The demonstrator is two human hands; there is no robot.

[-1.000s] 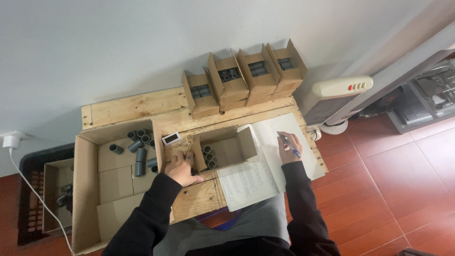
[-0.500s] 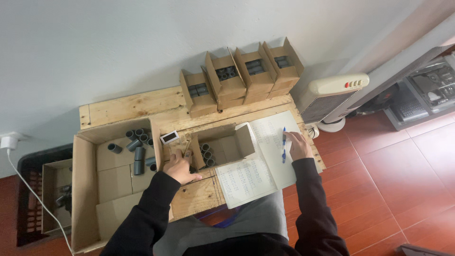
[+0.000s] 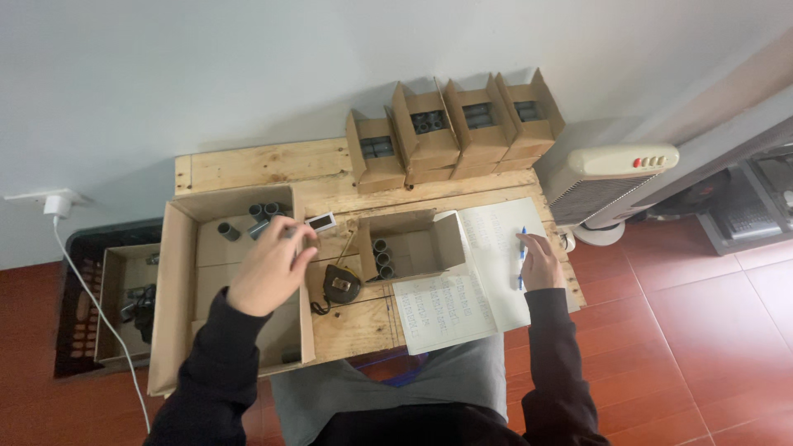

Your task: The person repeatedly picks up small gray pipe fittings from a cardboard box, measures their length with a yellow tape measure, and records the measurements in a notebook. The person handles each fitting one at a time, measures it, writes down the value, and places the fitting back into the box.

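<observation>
My left hand (image 3: 268, 266) hovers over the large open cardboard box (image 3: 175, 306) on the left of the wooden pallet table (image 3: 248, 165). Its fingers are spread and point toward several short grey tubes (image 3: 260, 213) at the box's far end; I see nothing in it. A small white device (image 3: 320, 221) and a black tape measure (image 3: 340, 283) lie just right of that hand. My right hand (image 3: 538, 263) rests on white printed sheets (image 3: 467, 289) and grips a blue pen (image 3: 522, 256). Between the hands stands a small open box (image 3: 421, 252) with a few grey tubes (image 3: 382, 258).
A row of small open cardboard boxes (image 3: 454, 124) with dark tubes lines the wall behind the table. A white heater (image 3: 611, 177) stands at the right on the red tile floor. At the left, a black crate (image 3: 78, 330) holds another box, beside a white charger and cable (image 3: 58, 205).
My left hand has lifted off the tape measure area and swung left over the large box, fingers spreading. My right hand with the pen has settled lower on the sheets.
</observation>
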